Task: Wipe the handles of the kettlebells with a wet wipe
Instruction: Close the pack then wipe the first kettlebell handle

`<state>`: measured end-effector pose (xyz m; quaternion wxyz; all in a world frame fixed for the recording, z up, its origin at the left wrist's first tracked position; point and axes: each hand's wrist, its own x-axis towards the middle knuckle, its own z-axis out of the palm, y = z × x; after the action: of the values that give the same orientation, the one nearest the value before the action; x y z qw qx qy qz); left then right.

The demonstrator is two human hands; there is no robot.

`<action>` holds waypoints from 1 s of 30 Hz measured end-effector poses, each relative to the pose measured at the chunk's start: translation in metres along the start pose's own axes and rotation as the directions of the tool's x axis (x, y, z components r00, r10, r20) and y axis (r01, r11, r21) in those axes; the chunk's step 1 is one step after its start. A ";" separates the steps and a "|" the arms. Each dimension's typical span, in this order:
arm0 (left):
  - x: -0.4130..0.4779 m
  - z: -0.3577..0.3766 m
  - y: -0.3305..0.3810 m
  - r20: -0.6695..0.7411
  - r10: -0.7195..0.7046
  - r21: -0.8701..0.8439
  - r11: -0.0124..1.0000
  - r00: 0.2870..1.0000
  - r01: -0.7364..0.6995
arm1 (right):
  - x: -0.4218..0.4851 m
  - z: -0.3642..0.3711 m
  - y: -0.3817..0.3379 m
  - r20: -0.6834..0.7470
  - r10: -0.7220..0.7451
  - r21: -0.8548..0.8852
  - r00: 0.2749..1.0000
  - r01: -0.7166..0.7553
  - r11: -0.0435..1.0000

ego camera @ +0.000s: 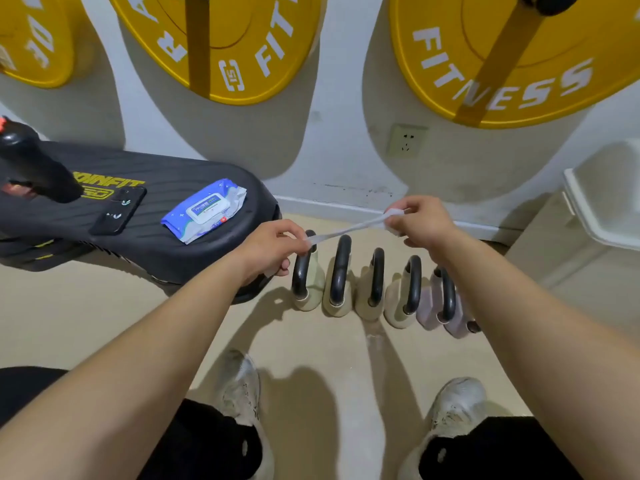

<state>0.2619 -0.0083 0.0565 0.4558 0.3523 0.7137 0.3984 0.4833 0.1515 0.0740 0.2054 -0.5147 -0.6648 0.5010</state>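
Observation:
Several kettlebells stand in a row on the floor, pale bodies with black handles [340, 268]; the rightmost one [446, 306] is pale pink. A white wet wipe [349, 229] is stretched in the air above the row's left end. My left hand [273, 249] pinches its left end above the leftmost kettlebell [302, 282]. My right hand [420, 220] grips the bunched right end, higher and nearer the wall. The wipe touches no handle.
A blue pack of wet wipes [204, 211] and a black phone [119, 211] lie on a black step platform [145, 237] at the left. Yellow weight plates [502, 71] hang on the wall. A white bin [602, 202] stands at the right. My shoes [242, 386] are below.

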 end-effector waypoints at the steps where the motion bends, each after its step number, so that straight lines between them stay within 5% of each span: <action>1: 0.004 -0.002 -0.007 -0.029 -0.025 -0.049 0.999 0.999 0.024 | 0.006 0.005 0.007 0.008 0.040 0.039 0.999 -0.040 0.998; 6: 0.043 -0.005 -0.047 -0.266 -0.162 -0.155 0.980 0.950 0.123 | 0.040 0.054 0.036 0.092 0.154 0.110 0.984 -0.164 0.980; 12: 0.111 -0.006 -0.101 -0.446 -0.236 -0.082 0.971 0.864 0.223 | 0.080 0.130 0.058 0.098 0.128 0.061 0.987 -0.135 0.989; 19: 0.159 -0.004 -0.149 -0.343 -0.244 0.070 0.956 0.907 0.284 | 0.097 0.194 0.069 0.057 0.069 -0.183 0.996 -0.058 0.981; 23: 0.175 0.007 -0.162 -0.306 -0.293 -0.045 0.955 0.906 0.294 | 0.101 0.225 0.080 0.018 0.178 -0.247 0.984 -0.168 0.954; 30: 0.188 0.022 -0.171 -0.310 -0.398 -0.157 0.917 0.863 0.366 | 0.100 0.249 0.084 0.042 0.539 0.227 0.841 -0.533 0.815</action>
<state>0.1951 0.0853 -0.1711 0.4132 0.1091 0.8171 0.3870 0.2882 0.1246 -0.1266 0.1222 -0.6597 -0.4282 0.6055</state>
